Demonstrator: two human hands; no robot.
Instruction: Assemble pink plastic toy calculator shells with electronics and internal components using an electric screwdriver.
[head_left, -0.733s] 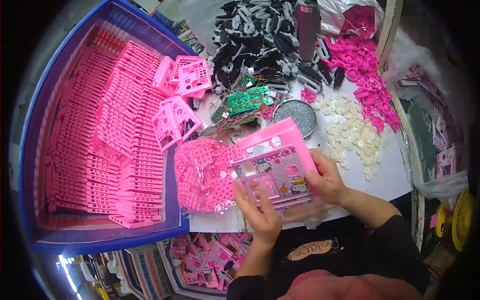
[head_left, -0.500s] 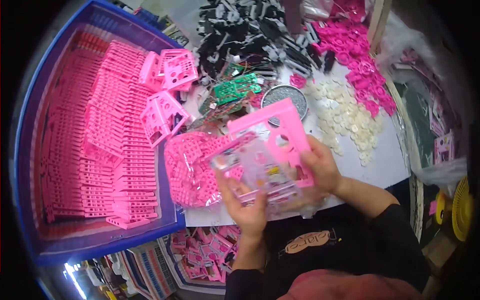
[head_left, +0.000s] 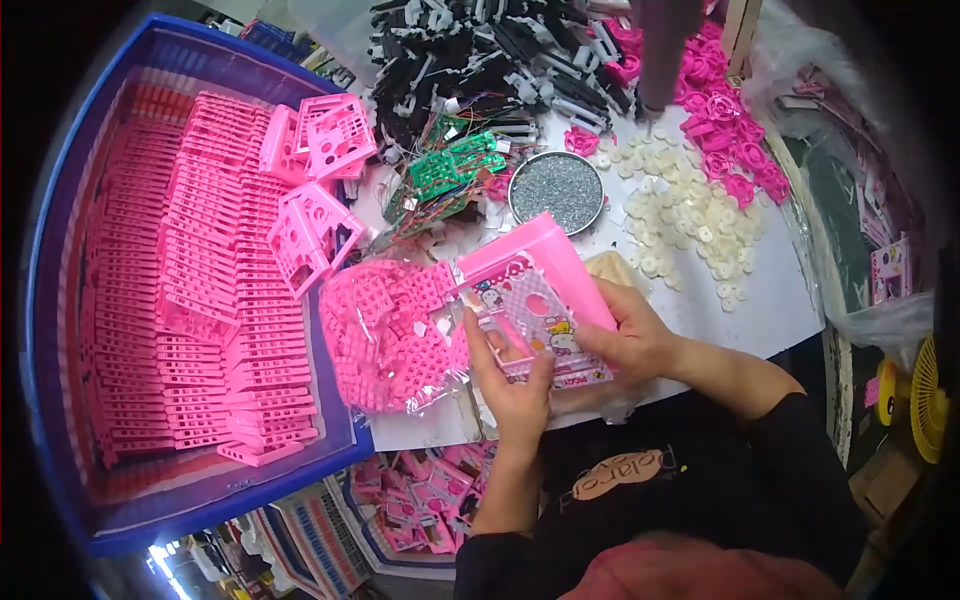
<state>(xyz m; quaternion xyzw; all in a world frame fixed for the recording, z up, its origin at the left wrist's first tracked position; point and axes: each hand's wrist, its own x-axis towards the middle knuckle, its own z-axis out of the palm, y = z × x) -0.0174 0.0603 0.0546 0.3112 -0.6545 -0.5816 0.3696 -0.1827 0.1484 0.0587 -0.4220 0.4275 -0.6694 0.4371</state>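
Note:
My left hand [head_left: 515, 400] grips a clear plastic panel [head_left: 522, 305] printed with small cartoon figures, its thumb at the lower edge and fingers behind. With my right hand [head_left: 640, 340] I hold a pink plastic casing [head_left: 555, 260] by its right side, the thumb across the front. The panel lies over the front of the casing and covers much of it; whether it is seated in the casing I cannot tell. Beside my left hand lies a clear bag of pink grid-like parts [head_left: 385, 345]. Beyond the casing sits a round tin of small metal pieces [head_left: 556, 195].
At left, a blue crate [head_left: 215, 518] holds rows of pink casings [head_left: 200, 280]. Green circuit boards [head_left: 455, 170], black parts [head_left: 480, 70], white discs [head_left: 700, 235] and magenta parts [head_left: 735, 150] cover the table's far side. A dark post [head_left: 660, 60] stands among them. Pink pieces [head_left: 425, 495] fill a container below.
The casing has turned, so its holes no longer show and a smooth pink face does. The panel now lies flat over it, its print facing up. Both hands have come closer together.

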